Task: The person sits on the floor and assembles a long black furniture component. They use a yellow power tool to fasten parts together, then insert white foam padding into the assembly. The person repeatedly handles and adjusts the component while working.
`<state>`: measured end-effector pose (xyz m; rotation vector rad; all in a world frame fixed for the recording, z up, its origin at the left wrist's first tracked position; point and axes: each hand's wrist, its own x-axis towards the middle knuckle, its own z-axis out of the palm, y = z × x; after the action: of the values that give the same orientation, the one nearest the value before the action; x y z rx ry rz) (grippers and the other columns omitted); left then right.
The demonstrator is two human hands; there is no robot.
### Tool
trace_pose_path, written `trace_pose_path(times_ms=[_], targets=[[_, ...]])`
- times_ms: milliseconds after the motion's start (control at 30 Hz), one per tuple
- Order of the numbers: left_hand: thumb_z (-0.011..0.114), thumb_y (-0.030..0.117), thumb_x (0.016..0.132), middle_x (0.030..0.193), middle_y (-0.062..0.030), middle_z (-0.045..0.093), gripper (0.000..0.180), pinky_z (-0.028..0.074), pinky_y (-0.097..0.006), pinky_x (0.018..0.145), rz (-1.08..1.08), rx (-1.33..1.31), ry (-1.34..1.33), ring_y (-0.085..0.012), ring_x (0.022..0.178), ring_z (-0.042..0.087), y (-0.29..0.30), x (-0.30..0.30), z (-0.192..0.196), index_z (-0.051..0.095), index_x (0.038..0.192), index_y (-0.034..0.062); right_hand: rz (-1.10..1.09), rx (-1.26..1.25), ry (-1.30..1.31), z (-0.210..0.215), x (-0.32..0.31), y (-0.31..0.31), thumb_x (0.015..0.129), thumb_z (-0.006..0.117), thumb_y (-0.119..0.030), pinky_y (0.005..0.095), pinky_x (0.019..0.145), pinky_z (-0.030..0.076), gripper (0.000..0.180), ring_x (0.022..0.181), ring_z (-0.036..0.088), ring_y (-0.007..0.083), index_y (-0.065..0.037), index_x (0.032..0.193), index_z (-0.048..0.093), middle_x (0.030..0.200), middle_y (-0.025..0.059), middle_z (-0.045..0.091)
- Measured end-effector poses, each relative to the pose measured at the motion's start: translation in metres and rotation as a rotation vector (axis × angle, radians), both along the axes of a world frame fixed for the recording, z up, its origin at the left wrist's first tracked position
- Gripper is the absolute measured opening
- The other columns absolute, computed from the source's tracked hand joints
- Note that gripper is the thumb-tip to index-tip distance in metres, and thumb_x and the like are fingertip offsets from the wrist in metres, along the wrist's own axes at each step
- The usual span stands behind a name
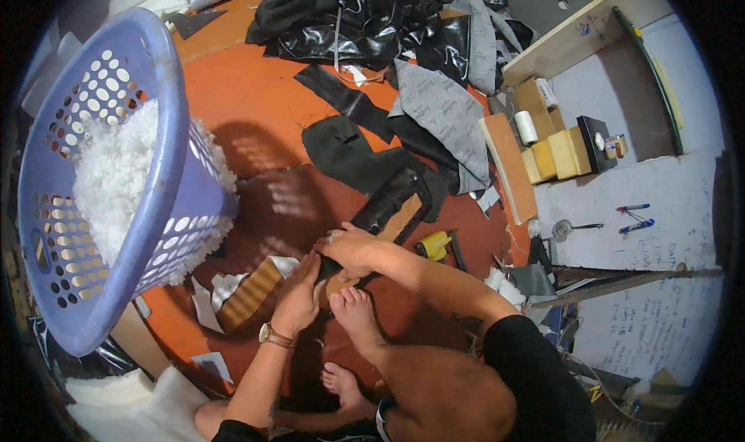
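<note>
A long piece covered in shiny black leather-like material (371,218) lies at a slant on the floor, a tan strip (402,218) showing along it. My right hand (353,252) lies across its lower part, fingers bent over the near-left edge. Beside that edge is my left hand (299,296), fingers straight and held together, tips close to the right fingers; a watch (275,335) is on its wrist. My bare foot (355,312) rests by the piece's lower end. The hands hide what lies directly under them.
A blue plastic basket (174,159) of white fluffy stuffing stands at left. Right of the hands lies a yellow-and-black tool (436,246). Tan-and-white scraps (250,294) lie left. Grey fabric (441,116) and heaped black material (341,23) are beyond, with foam blocks (557,155) at right.
</note>
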<state>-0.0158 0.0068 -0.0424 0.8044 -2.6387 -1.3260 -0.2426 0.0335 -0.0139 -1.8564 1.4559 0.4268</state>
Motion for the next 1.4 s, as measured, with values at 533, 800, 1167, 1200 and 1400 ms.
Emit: trace_pose_path(times_ms=[533,800,1167,1200,1400], targets=[[0.09,0.025,0.084,0.158,-0.0189,0.054,0.084,0.038,-0.045,0.124,0.335,0.34,0.103,-0.0374,0.148,0.049,0.02,0.064,-0.026,0.052,0.155,0.0023,-0.089,-0.386,-0.214,0.002,0.02,0.044,0.096,0.072,-0.03,0.0508,0.123,0.036,0.05,0.146,0.051,0.035,-0.019,0.144,0.068,0.153,0.0027,0.063],[0.088,0.019,0.085,0.159,-0.0176,0.056,0.054,0.041,-0.044,0.122,0.452,0.325,0.177,-0.0348,0.146,0.053,0.029,0.059,-0.021,0.073,0.136,0.01,-0.035,-0.595,-0.341,-0.024,0.044,0.055,0.088,0.072,-0.018,0.0482,0.12,0.042,0.045,0.143,0.055,0.0325,-0.015,0.132,0.073,0.143,0.0033,0.069],[0.088,0.019,0.087,0.149,-0.0229,0.064,0.06,0.047,-0.046,0.117,0.616,0.115,0.32,-0.0364,0.137,0.063,0.038,0.06,0.046,0.067,0.139,-0.0016,-0.163,-0.826,-0.436,-0.013,0.05,0.074,0.088,0.077,-0.017,0.05,0.108,0.051,0.037,0.128,0.063,0.0356,-0.009,0.125,0.075,0.137,0.0086,0.07],[0.086,0.019,0.088,0.15,-0.0233,0.063,0.058,0.047,-0.047,0.117,0.642,0.123,0.375,-0.0374,0.137,0.063,0.031,0.069,0.084,0.067,0.139,-0.0032,-0.22,-0.886,-0.428,-0.001,0.056,0.08,0.086,0.08,-0.015,0.0494,0.105,0.053,0.037,0.125,0.064,0.0355,-0.009,0.122,0.076,0.133,0.0099,0.071],[0.074,0.018,0.097,0.139,-0.023,0.066,0.047,0.041,-0.051,0.119,0.888,-0.829,0.669,-0.0402,0.136,0.059,-0.079,0.117,0.259,0.065,0.136,-0.0066,-0.459,-1.052,-0.424,0.008,0.068,0.118,0.084,0.083,-0.012,0.0467,0.093,0.058,0.03,0.106,0.07,0.0341,-0.007,0.113,0.078,0.118,0.0093,0.074]])
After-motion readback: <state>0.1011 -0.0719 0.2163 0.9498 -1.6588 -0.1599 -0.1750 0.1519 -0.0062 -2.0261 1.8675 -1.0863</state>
